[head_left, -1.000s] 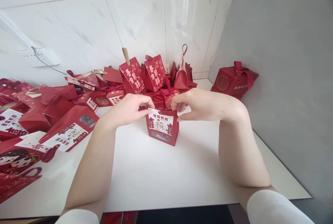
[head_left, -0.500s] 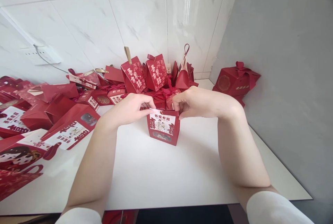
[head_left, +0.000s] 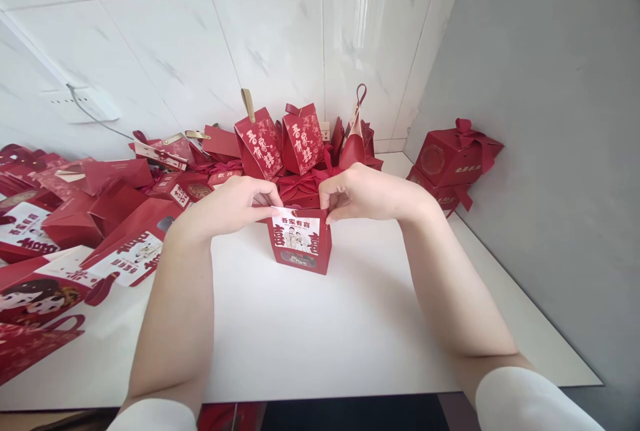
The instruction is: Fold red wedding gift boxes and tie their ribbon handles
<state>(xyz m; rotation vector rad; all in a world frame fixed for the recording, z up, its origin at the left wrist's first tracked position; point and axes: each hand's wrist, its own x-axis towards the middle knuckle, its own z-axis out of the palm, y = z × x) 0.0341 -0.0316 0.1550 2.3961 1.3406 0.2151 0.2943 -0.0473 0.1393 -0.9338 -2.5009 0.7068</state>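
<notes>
Your left hand is nearly closed, with its thumb in front and bent fingers behind, pinching the top left corner of a red gift box. Your right hand is curled just as tightly, with thumb and bent forefinger gripping the top right corner of the same box; its other fingers fold in toward the palm. Between your two hands the gift box stands upright on the white table, its front turned toward you. That front carries a white printed panel with a drawn couple and red lettering, and below it a small clear window. Just behind your hands sits a cluster of red boxes, among them a patterned box with a tan loop handle and, beside it, a matching patterned box. A hexagonal box with a ribbon bow rests on another red box to your right, near the grey panel. More red boxes lie heaped on your left, well apart from the one you hold
</notes>
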